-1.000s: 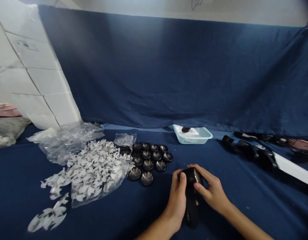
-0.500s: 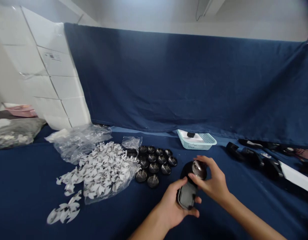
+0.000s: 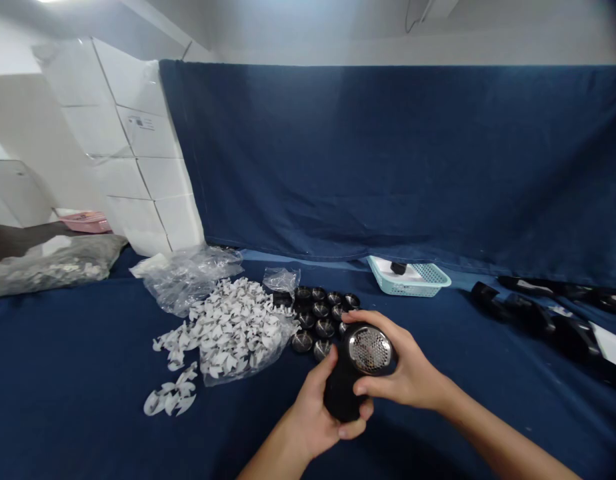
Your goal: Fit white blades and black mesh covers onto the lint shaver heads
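Black device [image 3: 339, 393] now rotated, perforated face [image 3: 371, 350] fully toward camera; face seems accessible. Device sits between hands, left grip [image 3: 315, 413] closed around body, right grip [image 3: 405, 360] pinching head edge.

Blue-covered table [image 3: 88, 353], white pieces [image 3: 241, 328], black discs [image 3: 325, 328], light-blue basket [image 3: 413, 290]

You have one pale-blue basket [image 3: 413, 291] holding one black piece [image 3: 399, 268]. Nearer you than that basket: one perforated-head handheld device [image 3: 346, 375]. Left of it: at least ten black round caps [image 3: 325, 328], white curved pieces [image 3: 241, 327] past counting, one pink basket [image 3: 87, 223].
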A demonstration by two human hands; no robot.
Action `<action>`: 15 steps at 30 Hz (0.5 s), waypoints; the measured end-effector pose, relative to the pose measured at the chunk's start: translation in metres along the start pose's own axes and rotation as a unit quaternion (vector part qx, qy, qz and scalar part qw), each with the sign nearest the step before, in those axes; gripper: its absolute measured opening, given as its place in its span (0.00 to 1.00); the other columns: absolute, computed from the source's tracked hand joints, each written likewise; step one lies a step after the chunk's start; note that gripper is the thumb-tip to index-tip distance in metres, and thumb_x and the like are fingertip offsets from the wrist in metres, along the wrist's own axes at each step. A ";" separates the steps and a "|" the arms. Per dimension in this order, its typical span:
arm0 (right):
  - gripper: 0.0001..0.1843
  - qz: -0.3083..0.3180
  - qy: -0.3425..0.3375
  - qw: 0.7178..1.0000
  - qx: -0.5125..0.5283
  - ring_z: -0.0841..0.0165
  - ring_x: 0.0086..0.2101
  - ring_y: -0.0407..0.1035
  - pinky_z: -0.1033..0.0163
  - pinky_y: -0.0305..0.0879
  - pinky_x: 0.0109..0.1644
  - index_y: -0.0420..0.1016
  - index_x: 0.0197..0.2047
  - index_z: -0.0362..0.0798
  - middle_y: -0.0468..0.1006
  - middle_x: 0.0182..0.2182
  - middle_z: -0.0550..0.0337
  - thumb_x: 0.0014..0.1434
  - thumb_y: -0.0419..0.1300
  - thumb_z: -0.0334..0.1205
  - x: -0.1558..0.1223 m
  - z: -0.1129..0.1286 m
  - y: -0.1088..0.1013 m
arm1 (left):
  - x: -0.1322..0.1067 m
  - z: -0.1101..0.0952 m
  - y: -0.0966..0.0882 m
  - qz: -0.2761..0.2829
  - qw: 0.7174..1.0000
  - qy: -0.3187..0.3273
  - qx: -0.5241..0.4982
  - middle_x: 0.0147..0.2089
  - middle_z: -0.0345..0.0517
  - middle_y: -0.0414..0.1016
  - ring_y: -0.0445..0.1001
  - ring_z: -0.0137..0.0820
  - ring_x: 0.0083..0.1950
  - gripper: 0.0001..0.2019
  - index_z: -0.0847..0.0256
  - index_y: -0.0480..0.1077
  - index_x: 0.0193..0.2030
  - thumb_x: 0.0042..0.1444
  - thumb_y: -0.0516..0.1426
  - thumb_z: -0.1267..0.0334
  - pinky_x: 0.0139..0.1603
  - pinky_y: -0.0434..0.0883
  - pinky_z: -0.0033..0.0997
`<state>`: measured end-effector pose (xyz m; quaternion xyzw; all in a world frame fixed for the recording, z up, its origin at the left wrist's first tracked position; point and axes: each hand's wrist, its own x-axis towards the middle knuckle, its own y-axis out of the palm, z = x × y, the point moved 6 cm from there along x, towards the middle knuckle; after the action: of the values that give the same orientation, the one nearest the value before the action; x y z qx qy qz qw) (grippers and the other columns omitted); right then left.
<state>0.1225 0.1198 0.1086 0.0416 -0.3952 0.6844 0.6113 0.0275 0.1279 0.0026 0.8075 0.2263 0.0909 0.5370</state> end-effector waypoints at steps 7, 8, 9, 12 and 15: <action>0.37 -0.017 0.044 0.999 0.012 0.56 0.54 0.68 0.54 0.66 0.58 0.63 0.59 0.58 0.72 0.55 0.56 0.48 0.71 0.54 0.006 -0.008 0.019 | -0.053 -0.037 -0.002 -0.097 0.969 0.039 0.226 0.36 0.47 0.73 0.77 0.40 0.38 0.24 0.63 0.68 0.52 0.46 0.61 0.74 0.25 0.76 0.33; 0.38 0.002 0.051 0.999 0.000 0.56 0.56 0.66 0.53 0.64 0.60 0.61 0.60 0.58 0.71 0.57 0.56 0.49 0.70 0.54 0.007 -0.010 0.027 | -0.065 -0.046 -0.005 -0.130 0.952 0.037 0.275 0.37 0.48 0.73 0.78 0.41 0.39 0.24 0.63 0.66 0.54 0.48 0.61 0.73 0.26 0.77 0.34; 0.38 0.024 0.057 0.998 -0.016 0.56 0.58 0.64 0.52 0.62 0.62 0.59 0.62 0.59 0.68 0.59 0.56 0.51 0.69 0.53 0.007 -0.012 0.034 | -0.078 -0.056 -0.009 -0.162 0.935 0.043 0.314 0.37 0.48 0.73 0.78 0.41 0.38 0.24 0.63 0.65 0.55 0.50 0.62 0.71 0.27 0.77 0.35; 0.35 0.077 0.067 0.991 -0.083 0.57 0.64 0.56 0.49 0.58 0.65 0.53 0.66 0.61 0.59 0.66 0.57 0.60 0.62 0.50 -0.003 -0.024 0.050 | -0.121 -0.094 -0.023 -0.234 0.907 0.073 0.344 0.36 0.50 0.73 0.78 0.41 0.35 0.23 0.66 0.65 0.54 0.51 0.64 0.65 0.28 0.78 0.36; 0.31 0.098 0.067 0.978 -0.169 0.53 0.62 0.59 0.46 0.66 0.61 0.55 0.66 0.66 0.61 0.65 0.60 0.62 0.58 0.48 -0.031 -0.061 0.056 | -0.175 -0.159 -0.045 -0.334 0.877 0.167 0.301 0.35 0.52 0.74 0.78 0.43 0.33 0.20 0.70 0.69 0.46 0.50 0.66 0.61 0.26 0.77 0.39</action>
<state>0.1075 0.1347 0.0231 -0.1478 -0.4656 0.6654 0.5645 -0.2005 0.1929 0.0429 0.7792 0.5856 -0.0330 0.2207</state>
